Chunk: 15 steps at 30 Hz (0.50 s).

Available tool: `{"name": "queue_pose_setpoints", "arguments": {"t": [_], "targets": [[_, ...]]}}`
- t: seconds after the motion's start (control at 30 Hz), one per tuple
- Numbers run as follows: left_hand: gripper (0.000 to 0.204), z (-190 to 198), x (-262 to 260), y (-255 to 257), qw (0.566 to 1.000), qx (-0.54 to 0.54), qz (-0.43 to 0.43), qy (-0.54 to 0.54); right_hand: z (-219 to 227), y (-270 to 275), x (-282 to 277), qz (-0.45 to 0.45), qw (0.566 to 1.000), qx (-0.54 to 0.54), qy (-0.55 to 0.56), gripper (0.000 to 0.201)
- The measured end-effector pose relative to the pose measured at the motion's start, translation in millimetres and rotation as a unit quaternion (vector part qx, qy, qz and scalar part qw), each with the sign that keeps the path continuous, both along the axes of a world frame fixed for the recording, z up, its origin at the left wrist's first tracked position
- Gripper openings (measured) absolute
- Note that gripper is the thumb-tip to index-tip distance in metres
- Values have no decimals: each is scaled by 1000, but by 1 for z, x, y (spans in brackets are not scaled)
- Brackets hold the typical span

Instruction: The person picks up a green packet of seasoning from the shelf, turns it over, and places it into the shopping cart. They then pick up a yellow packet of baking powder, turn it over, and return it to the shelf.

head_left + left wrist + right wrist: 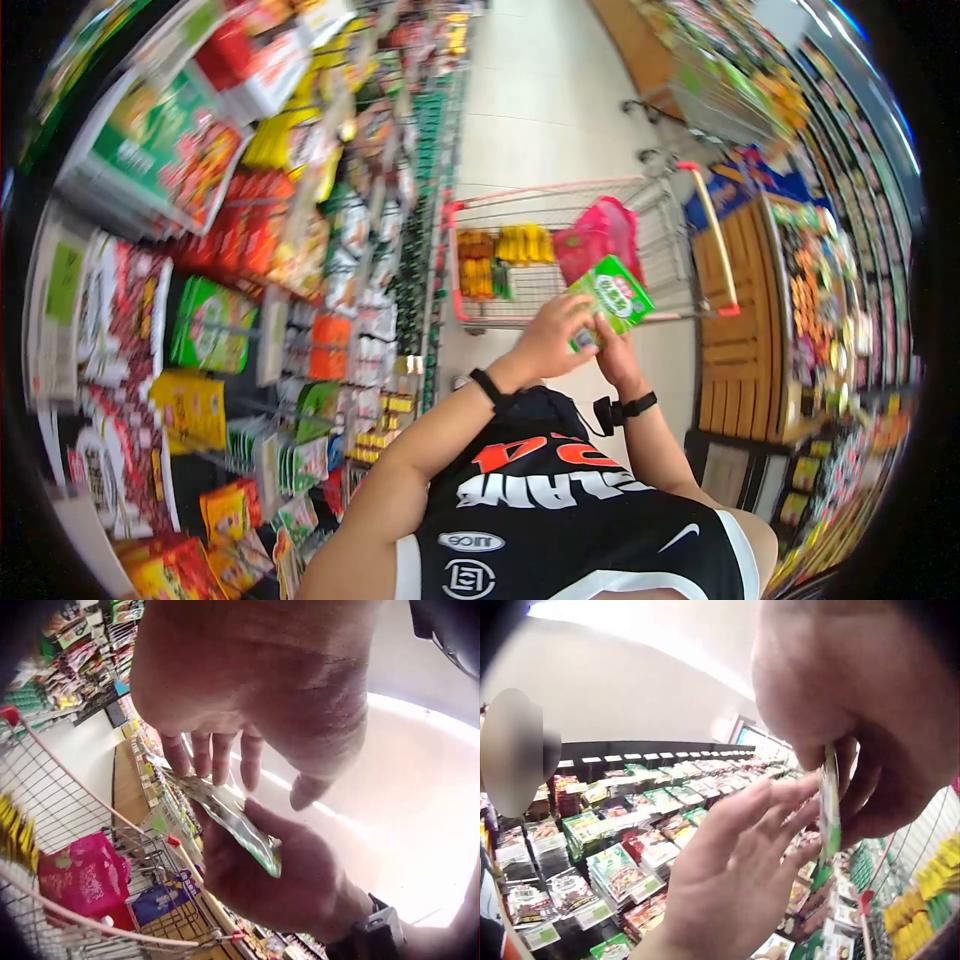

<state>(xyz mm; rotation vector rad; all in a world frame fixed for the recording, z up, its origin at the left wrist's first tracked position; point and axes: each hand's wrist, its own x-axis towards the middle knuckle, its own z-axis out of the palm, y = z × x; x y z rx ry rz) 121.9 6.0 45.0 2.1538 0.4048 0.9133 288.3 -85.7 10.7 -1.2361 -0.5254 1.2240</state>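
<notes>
A flat green packet (620, 298) is up in front of the chest, beyond it the trolley. My right hand (616, 358) grips its near edge, thumb on the printed face; in the right wrist view the packet (829, 802) is edge-on between thumb and fingers of this hand (870, 712). My left hand (552, 338) is at the packet's left side. The left wrist view has this hand (255, 690) with fingers extended over the packet (232, 817), fingertips at or very near its far end.
A shopping trolley (545, 190) holds yellow packets (525, 244), orange-brown packets and a pink bag (612, 225). Shelves of packaged food line the left, with green packets (212, 325) like the held one. A wooden display stand (742, 330) and another trolley (715, 95) are at the right.
</notes>
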Motion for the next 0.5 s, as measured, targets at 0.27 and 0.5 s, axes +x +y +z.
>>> {"name": "queue_pose_setpoints", "arguments": {"t": [0.27, 0.5], "targets": [[48, -35, 1, -28, 871, -464, -155, -32, 38, -67, 39, 149, 980, -55, -122, 36], [25, -24, 12, -23, 952, -285, -36, 103, 12, -36, 56, 91, 946, -111, -291, 47]]}}
